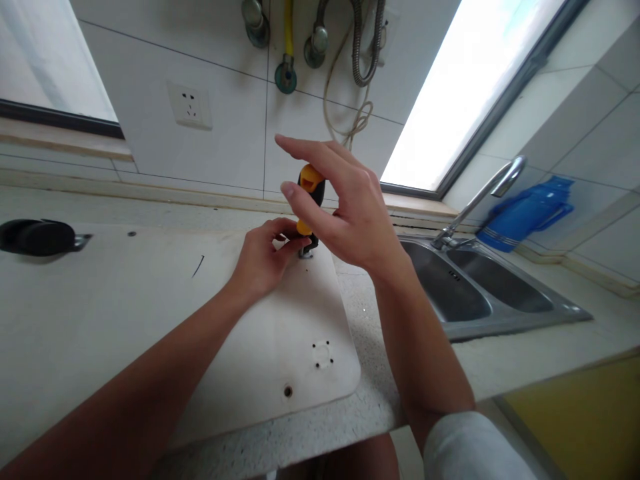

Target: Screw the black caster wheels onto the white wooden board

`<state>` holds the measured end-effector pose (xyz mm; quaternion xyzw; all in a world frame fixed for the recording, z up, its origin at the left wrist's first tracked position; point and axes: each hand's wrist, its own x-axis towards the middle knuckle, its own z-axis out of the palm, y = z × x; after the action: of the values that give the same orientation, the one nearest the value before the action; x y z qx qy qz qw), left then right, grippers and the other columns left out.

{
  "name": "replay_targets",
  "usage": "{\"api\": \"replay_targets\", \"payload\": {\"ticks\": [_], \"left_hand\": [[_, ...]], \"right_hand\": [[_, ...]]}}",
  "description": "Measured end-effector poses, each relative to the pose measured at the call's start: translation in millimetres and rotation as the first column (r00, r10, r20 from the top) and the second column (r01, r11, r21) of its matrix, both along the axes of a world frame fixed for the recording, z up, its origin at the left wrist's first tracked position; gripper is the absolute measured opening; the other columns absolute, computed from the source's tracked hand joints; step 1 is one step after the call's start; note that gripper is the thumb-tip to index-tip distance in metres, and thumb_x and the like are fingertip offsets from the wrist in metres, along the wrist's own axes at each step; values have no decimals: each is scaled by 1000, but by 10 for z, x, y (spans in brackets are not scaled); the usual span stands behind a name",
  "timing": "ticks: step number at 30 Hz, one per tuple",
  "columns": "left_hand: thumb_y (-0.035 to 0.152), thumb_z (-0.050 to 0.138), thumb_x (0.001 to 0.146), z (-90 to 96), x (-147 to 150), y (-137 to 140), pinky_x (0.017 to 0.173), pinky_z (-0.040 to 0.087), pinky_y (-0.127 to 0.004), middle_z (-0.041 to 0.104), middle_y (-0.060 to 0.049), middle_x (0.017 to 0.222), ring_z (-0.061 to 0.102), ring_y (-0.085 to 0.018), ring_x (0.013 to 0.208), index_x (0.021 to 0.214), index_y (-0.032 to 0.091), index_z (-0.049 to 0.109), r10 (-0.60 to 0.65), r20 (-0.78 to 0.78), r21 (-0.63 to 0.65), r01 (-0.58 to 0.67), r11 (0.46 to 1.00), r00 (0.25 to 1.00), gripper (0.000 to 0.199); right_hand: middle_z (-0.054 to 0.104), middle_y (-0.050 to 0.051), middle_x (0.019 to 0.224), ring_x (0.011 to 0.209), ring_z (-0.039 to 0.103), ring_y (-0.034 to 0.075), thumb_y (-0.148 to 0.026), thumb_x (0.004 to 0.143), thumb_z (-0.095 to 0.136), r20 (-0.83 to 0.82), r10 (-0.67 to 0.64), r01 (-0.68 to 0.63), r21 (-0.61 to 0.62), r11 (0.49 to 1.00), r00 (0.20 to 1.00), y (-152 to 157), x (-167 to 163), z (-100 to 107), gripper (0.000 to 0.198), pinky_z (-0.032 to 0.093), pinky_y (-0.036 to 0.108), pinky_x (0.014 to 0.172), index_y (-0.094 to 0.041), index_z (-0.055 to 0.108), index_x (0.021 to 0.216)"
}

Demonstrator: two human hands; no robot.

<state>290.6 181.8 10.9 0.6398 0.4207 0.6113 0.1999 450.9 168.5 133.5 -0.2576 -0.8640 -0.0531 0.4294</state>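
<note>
A yellow and black screwdriver (311,179) stands nearly upright over a white board (280,333), by its far right part. My right hand (350,200) is around the screwdriver's handle from the right, thumb and fingers stretched apart, not wrapped round it. My left hand (265,257) rests on the board, with thumb and fingers pinched at the tool's lower end. What lies between them is mostly hidden. Under those fingertips a small metal piece (306,254) shows against the board. A black caster-like part (43,237) with a metal bracket sits at the board's far left.
The board lies on a speckled countertop (370,347). It has several small screw holes (323,355) and one larger hole (288,391). A double steel sink (445,287) with a faucet (500,180) and a blue thermos (525,213) are to the right. Pipes (287,73) and a socket (190,105) are on the tiled wall.
</note>
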Motion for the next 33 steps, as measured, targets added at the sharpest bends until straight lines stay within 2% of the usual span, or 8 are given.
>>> {"api": "replay_targets", "payload": {"ticks": [3, 6, 12, 15, 18, 24, 30, 33], "left_hand": [[28, 78, 94, -5, -15, -2, 89, 64, -44, 86, -1, 93, 79, -26, 90, 94, 27, 84, 15, -47, 19, -14, 1000, 999, 7], [27, 74, 96, -11, -9, -5, 94, 63, -46, 87, -2, 97, 79, -28, 96, 96, 27, 86, -12, -60, 34, 15, 999, 998, 12], [32, 83, 90, -19, 15, 2, 87, 62, -42, 85, -4, 93, 76, -25, 85, 94, 25, 86, 10, -9, -47, -10, 999, 1000, 9], [31, 84, 88, -6, 7, -2, 86, 60, -42, 83, -3, 89, 75, -25, 83, 91, 26, 87, 36, -7, -61, -36, 997, 999, 6], [30, 81, 89, 6, 5, -13, 88, 60, -42, 84, -3, 91, 76, -26, 88, 92, 28, 89, 1, -21, -40, -2, 999, 1000, 8], [33, 83, 89, -18, 10, -1, 87, 60, -42, 84, -3, 93, 75, -25, 83, 94, 27, 88, 7, -16, -67, -9, 998, 1000, 10], [29, 82, 92, -33, -31, 22, 92, 59, -45, 85, -3, 95, 77, -28, 93, 95, 29, 90, -18, -64, -22, 17, 1000, 998, 9], [30, 80, 94, -28, -21, 14, 91, 59, -44, 85, -4, 96, 77, -27, 92, 98, 28, 90, -32, -84, -27, 30, 999, 996, 11]], "right_hand": [[81, 6, 123, 119, 72, 25, -27, 111, 57, 4, 32, -32, -23, 999, 999, 1, 15, 8, 43, 60, 41, 104, -33, 68, 152], [82, 5, 116, 110, 74, 22, -32, 114, 58, 17, 51, -50, -52, 997, 999, 36, 2, 0, 37, 58, 38, 101, -30, 70, 148], [78, 5, 100, 103, 73, 25, -44, 112, 67, -39, -99, 101, 50, 994, 994, 89, -54, -42, 28, 54, 41, 101, -24, 78, 128], [80, 6, 110, 107, 74, 25, -37, 112, 63, -47, 11, -9, 24, 1000, 999, 71, -4, -18, 26, 56, 41, 102, -25, 76, 131], [81, 5, 116, 106, 75, 23, -27, 111, 59, -53, 96, -98, -35, 995, 994, 58, 38, 3, 30, 58, 39, 99, -28, 73, 138], [79, 4, 98, 100, 74, 23, -37, 113, 64, -90, -46, 45, -9, 999, 995, 63, -51, -32, 22, 55, 40, 98, -25, 77, 127], [82, 5, 118, 115, 76, 25, -32, 108, 63, -99, 125, -134, -90, 987, 987, 50, 49, 27, 32, 60, 40, 103, -31, 75, 138], [83, 4, 112, 109, 77, 23, -33, 110, 61, -114, 105, -117, -104, 988, 988, 68, 57, 14, 32, 60, 38, 101, -30, 74, 139]]}}
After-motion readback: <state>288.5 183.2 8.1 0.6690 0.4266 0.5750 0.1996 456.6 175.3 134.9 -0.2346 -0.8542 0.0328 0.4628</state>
